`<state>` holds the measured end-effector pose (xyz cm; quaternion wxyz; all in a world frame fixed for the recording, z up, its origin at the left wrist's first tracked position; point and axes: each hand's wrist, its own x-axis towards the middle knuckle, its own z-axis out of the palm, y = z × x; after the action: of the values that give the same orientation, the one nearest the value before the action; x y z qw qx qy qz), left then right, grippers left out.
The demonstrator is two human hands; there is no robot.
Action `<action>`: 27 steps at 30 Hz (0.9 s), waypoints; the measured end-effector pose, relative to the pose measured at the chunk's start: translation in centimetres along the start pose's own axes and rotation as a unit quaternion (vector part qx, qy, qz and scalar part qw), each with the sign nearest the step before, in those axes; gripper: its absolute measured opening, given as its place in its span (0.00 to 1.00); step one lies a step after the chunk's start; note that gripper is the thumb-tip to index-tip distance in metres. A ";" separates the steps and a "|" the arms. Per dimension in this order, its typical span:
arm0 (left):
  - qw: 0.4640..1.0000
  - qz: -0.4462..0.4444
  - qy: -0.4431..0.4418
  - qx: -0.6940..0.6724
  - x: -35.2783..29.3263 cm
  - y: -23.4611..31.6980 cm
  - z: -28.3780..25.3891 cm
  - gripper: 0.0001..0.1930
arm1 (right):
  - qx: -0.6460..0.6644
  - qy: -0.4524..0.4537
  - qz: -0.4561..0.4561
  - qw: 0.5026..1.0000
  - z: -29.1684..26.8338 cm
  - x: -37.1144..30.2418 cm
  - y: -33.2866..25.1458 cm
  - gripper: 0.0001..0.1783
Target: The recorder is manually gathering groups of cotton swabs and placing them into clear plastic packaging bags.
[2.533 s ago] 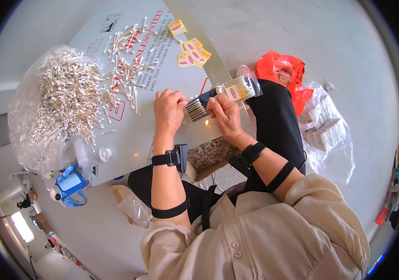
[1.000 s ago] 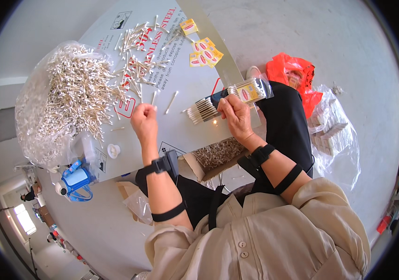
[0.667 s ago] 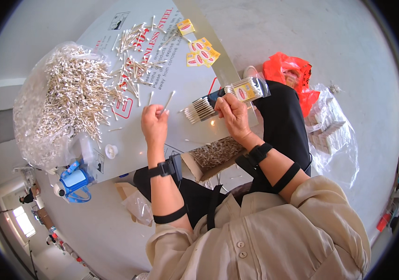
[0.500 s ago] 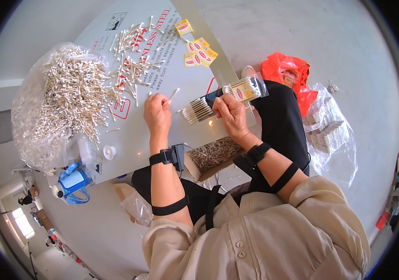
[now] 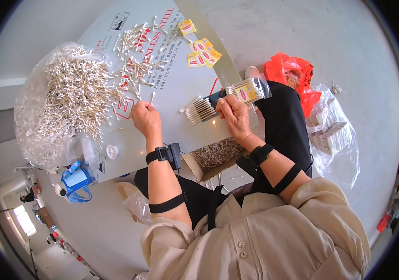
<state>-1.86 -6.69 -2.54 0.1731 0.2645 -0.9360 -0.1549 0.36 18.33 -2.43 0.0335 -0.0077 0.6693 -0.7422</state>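
Observation:
Cotton swabs (image 5: 81, 86) are heaped in a clear plastic bag at the left of the metal table, and loose swabs (image 5: 136, 70) lie spread beside it. My left hand (image 5: 146, 120) is closed in a pinch at the edge of the loose ones, with a cotton swab (image 5: 153, 97) sticking out past its fingers. My right hand (image 5: 233, 116) is closed on a clear pack of swabs (image 5: 248, 91) with a yellow label. Left of that hand, a row of swabs (image 5: 199, 111) fans out across a dark strip. The right fingertips are partly hidden.
Yellow cards (image 5: 204, 53) and a small yellow stack (image 5: 187, 27) lie on the table's far side. A white cap (image 5: 112, 151) and blue bottle (image 5: 74, 181) are at left. Below the edge stands a box of swabs (image 5: 216, 154); a red bag (image 5: 286, 74) and clear bag (image 5: 332, 135) are at right.
My left hand has moved left, from near the row of swabs toward the loose ones. My right hand stays on the pack. The whole view has shifted slightly.

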 end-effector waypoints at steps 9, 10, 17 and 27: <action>0.961 0.177 -0.173 -0.126 -1.8 5.5 0.5 0.03 | 0.018 0.020 -0.001 1.000 0.1 0.1 0.4 0.16; 0.955 0.169 -0.206 -0.133 -2.4 5.9 0.0 0.02 | 0.019 0.024 0.005 1.000 0.0 0.1 0.5 0.16; 0.929 0.058 -0.046 -0.361 -6.0 5.1 -0.2 0.12 | 0.051 0.030 -0.017 0.998 1.6 1.3 0.0 0.12; 0.810 -0.021 -0.080 -0.580 -7.7 7.4 1.8 0.25 | 0.062 -0.047 -0.037 0.996 2.9 3.8 1.4 0.21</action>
<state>0.29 3.95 -3.18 0.2159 0.1215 -0.6768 -0.6932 -3.24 15.08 -3.62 0.0377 -0.0654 0.6189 -0.7818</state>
